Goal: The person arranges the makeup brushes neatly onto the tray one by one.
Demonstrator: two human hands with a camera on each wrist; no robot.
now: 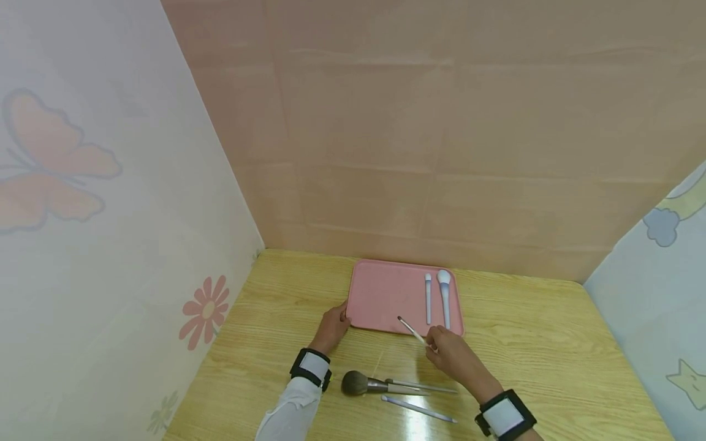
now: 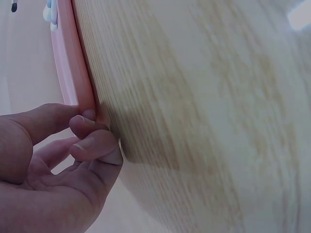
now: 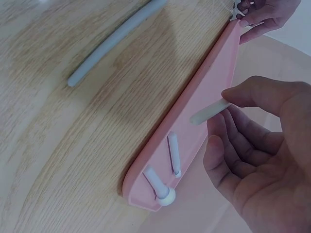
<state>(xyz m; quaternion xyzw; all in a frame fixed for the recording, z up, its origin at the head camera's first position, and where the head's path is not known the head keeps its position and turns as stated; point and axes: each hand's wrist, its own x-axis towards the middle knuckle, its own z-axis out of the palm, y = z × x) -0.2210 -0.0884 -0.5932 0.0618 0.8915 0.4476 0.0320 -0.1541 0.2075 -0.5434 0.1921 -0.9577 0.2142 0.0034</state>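
Observation:
My left hand holds the near left corner of a pink tray, thumb and fingertips pinching its rim in the left wrist view. My right hand pinches a slim makeup brush by its pale handle, over the tray's near edge. The small dark tip of that brush points left and away; its handle end shows in the right wrist view. On the tray's right side lie two white-tipped makeup brushes, a slim one and a wider-headed one, side by side.
Nearer me on the wooden table lie a large fluffy dark brush, a thin brush beside it, and a slim pale lilac brush. A brown covered wall rises behind the tray; patterned white walls stand at both sides.

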